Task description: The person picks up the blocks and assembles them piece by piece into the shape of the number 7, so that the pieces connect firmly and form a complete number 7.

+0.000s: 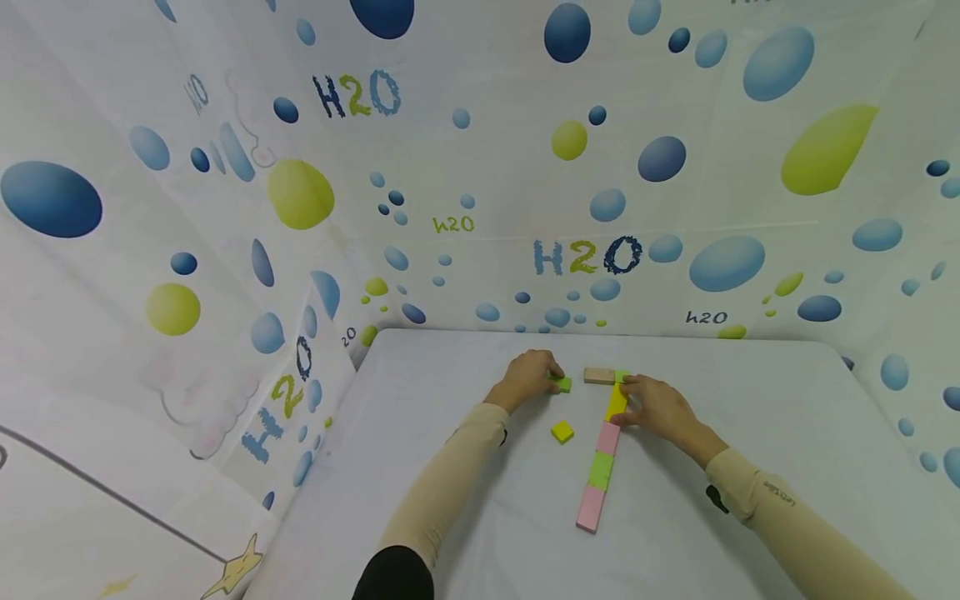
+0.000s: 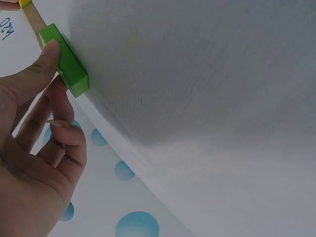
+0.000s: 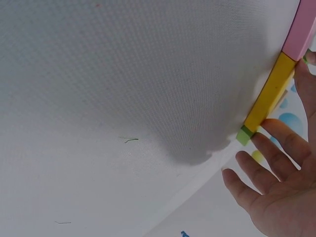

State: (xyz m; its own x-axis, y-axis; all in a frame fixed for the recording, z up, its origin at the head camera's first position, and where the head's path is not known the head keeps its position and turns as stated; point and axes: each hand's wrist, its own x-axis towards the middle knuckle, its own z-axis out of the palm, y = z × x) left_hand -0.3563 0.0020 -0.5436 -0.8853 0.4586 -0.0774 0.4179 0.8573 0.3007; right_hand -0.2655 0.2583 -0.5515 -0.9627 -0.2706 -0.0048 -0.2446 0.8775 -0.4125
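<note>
My left hand [image 1: 528, 379] pinches a small green block [image 2: 71, 64] between thumb and index finger, just left of a plain wooden block [image 1: 598, 376]. That block meets a light green block [image 1: 622, 376] at the top of a row. Below the corner the row runs toward me: a yellow block [image 1: 616, 404], a pink block [image 1: 608, 438], a green block [image 1: 601, 471] and another pink block [image 1: 590, 509]. On the row's right side, my right hand [image 1: 660, 408] touches the yellow block with thumb and index finger, its other fingers spread loosely.
A loose yellow block [image 1: 562, 432] lies left of the row, turned at an angle. The white-covered table [image 1: 720, 533] ends at a back wall [image 1: 480, 167] printed with bubbles and lettering.
</note>
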